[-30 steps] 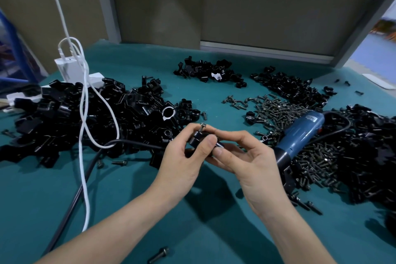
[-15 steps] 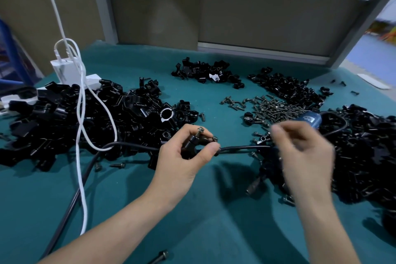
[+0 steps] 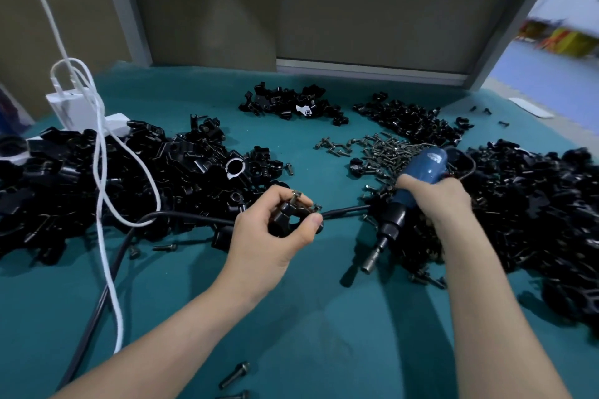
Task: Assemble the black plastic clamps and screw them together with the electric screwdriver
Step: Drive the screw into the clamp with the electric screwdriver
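My left hand (image 3: 269,236) grips a black plastic clamp (image 3: 288,217) above the middle of the green table, with a screw (image 3: 295,195) standing out of its top. My right hand (image 3: 434,201) holds the blue electric screwdriver (image 3: 418,178) by its body, to the right of the clamp. The tool's metal bit (image 3: 372,257) points down and left toward the table, a hand's width from the clamp.
Large heaps of black clamp parts lie at the left (image 3: 97,178) and right (image 3: 531,204), smaller ones at the back (image 3: 291,104). A pile of screws (image 3: 379,149) sits behind the screwdriver. A black cable (image 3: 113,266) and white cord (image 3: 107,210) cross the left side. Loose screws (image 3: 235,374) lie near me.
My right hand left the clamp, moved right and took hold of the blue screwdriver, lifting it off the screw pile. My left hand kept the clamp in place.
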Demonstrator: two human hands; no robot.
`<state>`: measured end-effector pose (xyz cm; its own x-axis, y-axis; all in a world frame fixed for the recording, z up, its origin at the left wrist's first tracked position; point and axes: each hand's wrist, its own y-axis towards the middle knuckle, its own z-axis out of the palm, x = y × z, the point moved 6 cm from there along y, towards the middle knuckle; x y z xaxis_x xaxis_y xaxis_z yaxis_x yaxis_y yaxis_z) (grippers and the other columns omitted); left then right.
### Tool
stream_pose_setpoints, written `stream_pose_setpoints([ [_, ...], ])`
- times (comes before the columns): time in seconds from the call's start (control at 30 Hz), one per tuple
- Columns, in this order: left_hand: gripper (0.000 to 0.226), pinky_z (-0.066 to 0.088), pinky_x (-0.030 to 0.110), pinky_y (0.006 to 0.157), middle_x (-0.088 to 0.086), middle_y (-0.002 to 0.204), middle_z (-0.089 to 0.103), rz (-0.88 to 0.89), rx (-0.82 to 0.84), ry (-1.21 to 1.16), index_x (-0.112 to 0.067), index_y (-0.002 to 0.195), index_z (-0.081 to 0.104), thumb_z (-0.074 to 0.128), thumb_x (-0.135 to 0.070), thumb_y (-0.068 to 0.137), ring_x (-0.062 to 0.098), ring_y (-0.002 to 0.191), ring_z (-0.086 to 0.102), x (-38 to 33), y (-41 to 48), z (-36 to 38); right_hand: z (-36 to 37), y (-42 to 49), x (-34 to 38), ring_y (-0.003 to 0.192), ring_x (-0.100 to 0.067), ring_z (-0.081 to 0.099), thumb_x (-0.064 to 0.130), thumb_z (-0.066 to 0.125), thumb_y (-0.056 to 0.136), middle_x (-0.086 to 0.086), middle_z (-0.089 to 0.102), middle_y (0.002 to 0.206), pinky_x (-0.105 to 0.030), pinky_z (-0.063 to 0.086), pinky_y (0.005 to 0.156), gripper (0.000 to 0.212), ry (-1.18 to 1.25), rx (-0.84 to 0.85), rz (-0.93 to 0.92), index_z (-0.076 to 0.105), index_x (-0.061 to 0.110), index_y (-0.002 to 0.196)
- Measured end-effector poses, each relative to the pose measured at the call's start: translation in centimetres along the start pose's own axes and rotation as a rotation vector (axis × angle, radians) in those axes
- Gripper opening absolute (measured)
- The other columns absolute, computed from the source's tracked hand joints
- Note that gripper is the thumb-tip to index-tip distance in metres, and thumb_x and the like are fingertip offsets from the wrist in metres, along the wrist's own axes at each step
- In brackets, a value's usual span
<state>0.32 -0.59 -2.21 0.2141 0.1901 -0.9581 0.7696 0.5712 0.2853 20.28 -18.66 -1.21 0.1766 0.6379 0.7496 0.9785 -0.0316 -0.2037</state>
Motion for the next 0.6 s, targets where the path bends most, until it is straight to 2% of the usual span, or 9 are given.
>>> stream_pose_setpoints([
  [0.07, 0.019, 0.053, 0.019, 0.074, 0.001, 0.083, 0.072, 0.006, 0.015, -0.029, -0.028, 0.084, 0.062, 0.072, -0.039, 0.071, 0.021, 0.081, 0.069, -0.2, 0.0, 0.1, 0.0, -0.6, -0.2, 0.066, -0.021, 0.058, 0.041, 0.072, 0.071, -0.010, 0.063, 0.084, -0.028, 0.045, 0.057, 0.051, 0.404, 0.074, 0.023, 0.059, 0.007, 0.107],
  [0.17, 0.023, 0.054, 0.022, 0.076, 0.005, 0.082, 0.072, -0.005, 0.030, -0.061, -0.027, 0.083, 0.063, 0.069, -0.042, 0.068, 0.026, 0.081, 0.069, 0.0, 0.0, 0.4, -0.6, -2.1, 2.6, 0.051, -0.009, 0.059, 0.037, 0.068, 0.075, -0.005, 0.060, 0.084, -0.021, 0.050, 0.050, 0.039, 0.886, 0.240, -0.070, 0.053, 0.015, 0.103],
  [0.23, 0.021, 0.053, 0.023, 0.075, 0.004, 0.079, 0.071, -0.017, 0.035, -0.083, -0.025, 0.082, 0.063, 0.071, -0.037, 0.068, 0.026, 0.079, 0.069, 0.1, 0.1, 0.4, -1.2, -2.5, 5.2, 0.058, -0.011, 0.065, 0.025, 0.068, 0.076, -0.010, 0.058, 0.098, -0.026, 0.056, 0.060, 0.036, 1.230, 0.298, -0.090, 0.049, 0.013, 0.105],
  [0.3, 0.015, 0.053, 0.019, 0.072, 0.004, 0.076, 0.071, -0.031, 0.038, -0.095, -0.023, 0.081, 0.063, 0.072, -0.028, 0.070, 0.018, 0.073, 0.068, 0.1, 0.1, 0.4, -1.2, -2.8, 8.0, 0.078, -0.027, 0.072, 0.012, 0.066, 0.078, -0.020, 0.061, 0.109, -0.031, 0.059, 0.064, 0.039, 1.531, 0.370, -0.059, 0.048, 0.010, 0.112],
  [0.33, 0.013, 0.052, 0.017, 0.071, 0.005, 0.076, 0.071, -0.040, 0.042, -0.095, -0.022, 0.081, 0.063, 0.071, -0.025, 0.071, 0.013, 0.072, 0.067, 0.1, 0.1, 0.3, -1.0, -3.0, 9.2, 0.085, -0.033, 0.072, 0.009, 0.065, 0.080, -0.023, 0.064, 0.110, -0.031, 0.059, 0.062, 0.041, 1.617, 0.417, -0.073, 0.047, 0.010, 0.117],
  [0.4, 0.012, 0.051, 0.016, 0.069, 0.009, 0.076, 0.071, -0.051, 0.045, -0.103, -0.017, 0.079, 0.064, 0.070, -0.023, 0.070, 0.009, 0.070, 0.065, 0.0, 0.2, 0.2, -0.3, -3.1, 11.1, 0.090, -0.032, 0.071, 0.012, 0.065, 0.085, -0.017, 0.069, 0.110, -0.028, 0.058, 0.057, 0.044, 1.698, 0.503, -0.147, 0.046, 0.010, 0.125],
  [0.47, 0.010, 0.050, 0.014, 0.066, 0.009, 0.073, 0.070, -0.050, 0.049, -0.100, -0.011, 0.079, 0.063, 0.067, -0.017, 0.072, 0.006, 0.066, 0.065, 0.0, 0.5, 0.0, 0.4, -2.9, 11.8, 0.085, -0.022, 0.071, 0.030, 0.066, 0.088, -0.008, 0.070, 0.109, -0.025, 0.055, 0.056, 0.046, 1.678, 0.526, -0.209, 0.049, 0.010, 0.125],
  [0.53, 0.008, 0.047, 0.012, 0.062, 0.004, 0.069, 0.070, -0.061, 0.055, -0.066, -0.009, 0.077, 0.063, 0.064, -0.015, 0.073, 0.004, 0.062, 0.062, 0.0, 0.7, 0.0, 1.2, -2.6, 11.8, 0.075, -0.017, 0.068, 0.045, 0.061, 0.089, -0.003, 0.071, 0.100, -0.025, 0.053, 0.058, 0.044, 1.641, 0.527, -0.233, 0.055, 0.011, 0.117],
  [0.6, 0.004, 0.043, 0.010, 0.057, 0.000, 0.066, 0.070, -0.082, 0.070, -0.026, -0.012, 0.075, 0.063, 0.066, -0.014, 0.074, 0.001, 0.059, 0.059, 0.1, 0.9, -0.1, 2.0, -2.5, 11.7, 0.068, -0.014, 0.066, 0.042, 0.062, 0.089, -0.003, 0.071, 0.093, -0.026, 0.054, 0.061, 0.039, 1.642, 0.550, -0.220, 0.058, 0.011, 0.111],
])
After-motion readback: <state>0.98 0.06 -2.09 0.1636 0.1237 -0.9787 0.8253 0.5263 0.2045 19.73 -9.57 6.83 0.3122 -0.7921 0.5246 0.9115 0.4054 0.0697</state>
